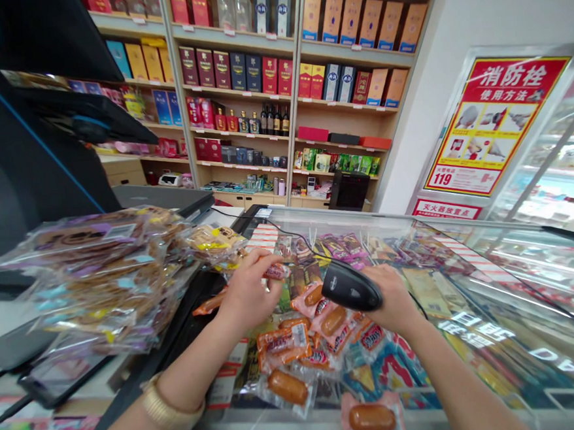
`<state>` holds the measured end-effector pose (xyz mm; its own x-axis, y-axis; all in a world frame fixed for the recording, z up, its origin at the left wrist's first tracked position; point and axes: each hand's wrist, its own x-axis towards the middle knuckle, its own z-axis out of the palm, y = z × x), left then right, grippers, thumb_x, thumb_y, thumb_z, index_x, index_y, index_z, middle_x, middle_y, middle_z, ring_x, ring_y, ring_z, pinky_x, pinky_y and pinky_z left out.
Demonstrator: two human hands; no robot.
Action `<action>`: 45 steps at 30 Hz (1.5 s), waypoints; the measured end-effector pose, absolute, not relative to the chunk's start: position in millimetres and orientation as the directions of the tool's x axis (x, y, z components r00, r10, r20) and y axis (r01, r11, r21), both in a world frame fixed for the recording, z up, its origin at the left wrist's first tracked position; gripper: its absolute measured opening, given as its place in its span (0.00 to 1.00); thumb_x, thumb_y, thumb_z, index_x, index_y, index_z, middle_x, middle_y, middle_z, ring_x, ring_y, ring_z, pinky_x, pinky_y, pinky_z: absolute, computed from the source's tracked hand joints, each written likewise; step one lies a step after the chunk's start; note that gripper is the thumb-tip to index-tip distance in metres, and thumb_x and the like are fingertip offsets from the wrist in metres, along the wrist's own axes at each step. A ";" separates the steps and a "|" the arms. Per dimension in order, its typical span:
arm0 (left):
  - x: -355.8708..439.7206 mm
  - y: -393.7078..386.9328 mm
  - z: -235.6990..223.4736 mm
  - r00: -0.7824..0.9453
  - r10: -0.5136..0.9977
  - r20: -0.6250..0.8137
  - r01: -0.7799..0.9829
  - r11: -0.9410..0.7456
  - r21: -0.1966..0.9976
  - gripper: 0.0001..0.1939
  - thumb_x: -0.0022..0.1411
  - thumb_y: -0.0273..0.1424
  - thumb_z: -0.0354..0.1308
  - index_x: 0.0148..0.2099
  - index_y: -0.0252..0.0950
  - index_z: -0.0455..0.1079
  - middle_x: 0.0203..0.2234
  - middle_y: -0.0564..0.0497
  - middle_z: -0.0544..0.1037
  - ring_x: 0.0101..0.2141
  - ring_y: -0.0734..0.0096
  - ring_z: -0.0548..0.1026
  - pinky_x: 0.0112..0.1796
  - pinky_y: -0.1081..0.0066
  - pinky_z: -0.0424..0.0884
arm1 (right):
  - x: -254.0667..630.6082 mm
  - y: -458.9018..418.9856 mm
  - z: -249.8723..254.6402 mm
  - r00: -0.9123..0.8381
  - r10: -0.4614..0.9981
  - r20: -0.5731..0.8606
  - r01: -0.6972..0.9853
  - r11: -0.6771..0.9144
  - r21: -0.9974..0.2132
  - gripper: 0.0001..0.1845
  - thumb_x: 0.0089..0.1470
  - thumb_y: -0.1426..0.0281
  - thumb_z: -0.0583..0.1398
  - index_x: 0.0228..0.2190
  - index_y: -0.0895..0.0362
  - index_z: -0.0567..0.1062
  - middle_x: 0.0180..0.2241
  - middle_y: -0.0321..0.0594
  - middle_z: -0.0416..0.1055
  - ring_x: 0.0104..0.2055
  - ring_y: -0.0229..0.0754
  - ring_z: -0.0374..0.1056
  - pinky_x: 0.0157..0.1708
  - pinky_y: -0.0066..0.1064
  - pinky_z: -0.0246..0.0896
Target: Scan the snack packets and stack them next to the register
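Observation:
My left hand [250, 289] is closed on a small wrapped sausage [278, 270], of which only one red-and-white end shows beyond my fingers. My right hand [393, 296] grips a black barcode scanner [350, 286], its head turned left towards that packet. Below the two hands, several sausages in clear and orange-red wrappers [284, 346] lie heaped on the glass counter top [281, 417]. One more wrapped sausage [373, 418] lies by itself near the front edge. An orange packet [210, 303] sits left of my left wrist, partly covered by it.
Bagged flat brown snacks [109, 280] are stacked at the left, with a phone [65, 374] in front and a dark monitor [54, 48] above. The scanner's cable [293, 232] runs back across the glass freezer. Shelves of boxes [252, 73] stand behind.

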<state>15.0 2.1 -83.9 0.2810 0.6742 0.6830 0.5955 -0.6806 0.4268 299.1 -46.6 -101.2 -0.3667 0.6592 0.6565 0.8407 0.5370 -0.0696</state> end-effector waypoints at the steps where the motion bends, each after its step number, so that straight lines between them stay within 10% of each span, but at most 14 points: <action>1: 10.9 4.1 -81.7 0.249 0.693 0.676 0.631 -0.646 0.430 0.17 0.50 0.23 0.50 0.41 0.34 0.75 0.38 0.47 0.73 0.41 0.65 0.73 0.44 0.68 0.71 | 299.5 -46.3 -101.8 -0.371 0.657 0.657 0.838 0.541 -0.068 0.07 0.50 0.64 0.59 0.28 0.54 0.70 0.25 0.37 0.71 0.30 0.42 0.66 0.34 0.34 0.52; 9: -25.3 4.7 -52.4 -0.116 0.766 0.632 0.917 -0.162 0.365 0.11 0.51 0.28 0.53 0.31 0.38 0.77 0.37 0.44 0.74 0.42 0.50 0.72 0.46 0.54 0.68 | 300.6 -44.9 -104.5 -0.365 0.647 0.670 0.833 0.548 -0.076 0.08 0.52 0.62 0.59 0.28 0.54 0.71 0.26 0.38 0.71 0.30 0.42 0.66 0.35 0.34 0.52; 15: -6.4 1.3 -66.2 0.132 0.657 0.743 0.740 -0.563 0.367 0.12 0.57 0.26 0.51 0.36 0.37 0.76 0.35 0.47 0.74 0.41 0.62 0.72 0.47 0.62 0.69 | 302.5 -45.1 -103.4 -0.335 0.651 0.681 0.851 0.519 -0.077 0.13 0.51 0.58 0.61 0.28 0.54 0.71 0.26 0.38 0.71 0.30 0.43 0.66 0.35 0.35 0.52; 26: 42.8 -16.9 -106.6 0.735 0.614 0.287 0.420 -0.746 0.517 0.30 0.60 0.24 0.51 0.64 0.46 0.62 0.60 0.48 0.66 0.58 0.64 0.66 0.58 0.61 0.62 | 300.7 -45.8 -101.4 -0.337 0.642 0.689 0.860 0.507 -0.051 0.12 0.52 0.59 0.60 0.26 0.54 0.70 0.24 0.37 0.68 0.28 0.42 0.64 0.32 0.34 0.51; 37: 41.4 -9.5 -110.6 0.583 0.744 0.327 0.492 -0.643 0.587 0.24 0.51 0.26 0.60 0.52 0.40 0.74 0.41 0.48 0.77 0.42 0.64 0.75 0.46 0.66 0.70 | 302.5 -44.6 -103.2 -0.328 0.646 0.689 0.860 0.506 -0.064 0.14 0.51 0.55 0.61 0.28 0.54 0.71 0.25 0.37 0.70 0.29 0.42 0.65 0.33 0.34 0.51; 45: 36.8 -1.2 -99.6 0.310 0.856 0.414 0.467 -0.517 0.717 0.14 0.60 0.31 0.48 0.41 0.35 0.74 0.30 0.51 0.78 0.32 0.69 0.75 0.36 0.71 0.69 | 301.9 -44.9 -101.2 -0.347 0.628 0.696 0.847 0.529 -0.054 0.14 0.52 0.56 0.60 0.29 0.54 0.72 0.25 0.37 0.70 0.29 0.42 0.66 0.33 0.34 0.52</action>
